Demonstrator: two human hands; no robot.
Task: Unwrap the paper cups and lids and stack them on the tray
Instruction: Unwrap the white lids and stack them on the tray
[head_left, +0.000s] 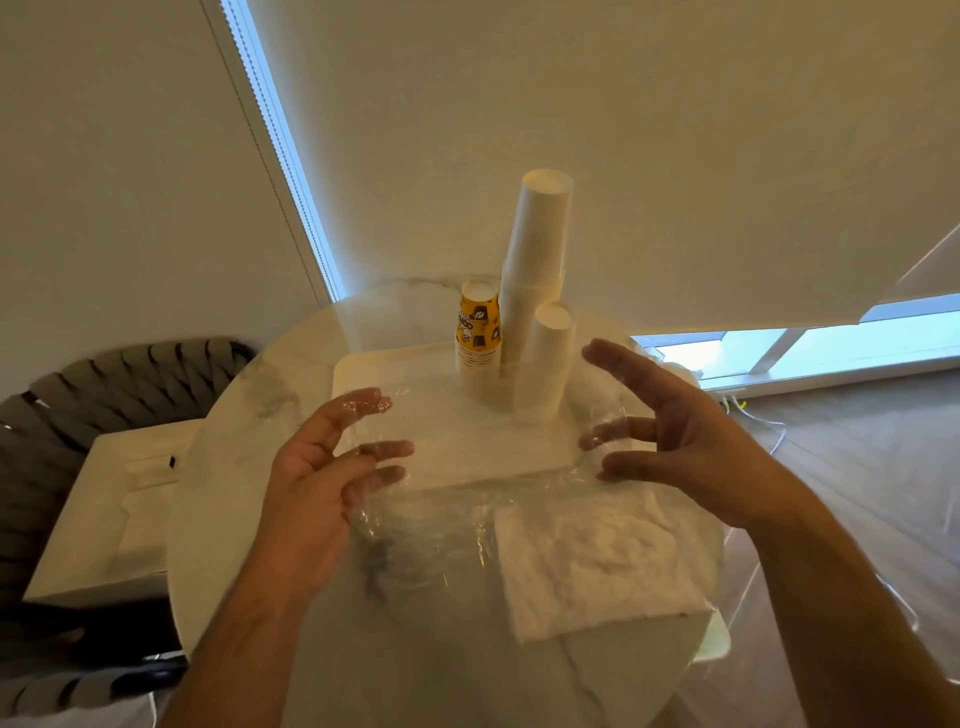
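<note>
White paper cups, inverted, nested in three upright stacks on tray (363, 374), long axes vertical, bases up. Tall white stack (535, 270) at tray's 12 o'clock edge; short white stack (545, 358) touching it at 5 o'clock; yellow printed stack (478, 332) just beside tall stack at 9 o'clock. Dark lettering and small dark figures on yellow cups, upside down, not legible. Bare tray surface at 9 o'clock of stacks.

Clear plastic wrap (415, 530) draped over near tray edge and table (234, 395), crumpled at 6 o'clock of tray. White flat packet (587, 566) beneath wrap at 5 o'clock of tray, contents not identifiable.

Left hand (317, 478) at 7 o'clock of tray, fingers spread and slightly bent, fingertips behind film; firm hold not confirmable. Right hand (680, 431) at 4 o'clock of tray, fingers splayed wide, middle fingertips at film edge, index raised near short white stack, not touching it.

Round marble-pattern table edge close around tray. Woven chair (104, 384) at 9 o'clock, white box (104, 509) on its seat. Roller blinds (675, 130) at 12 o'clock. Wood floor (857, 441) at 3 o'clock.
</note>
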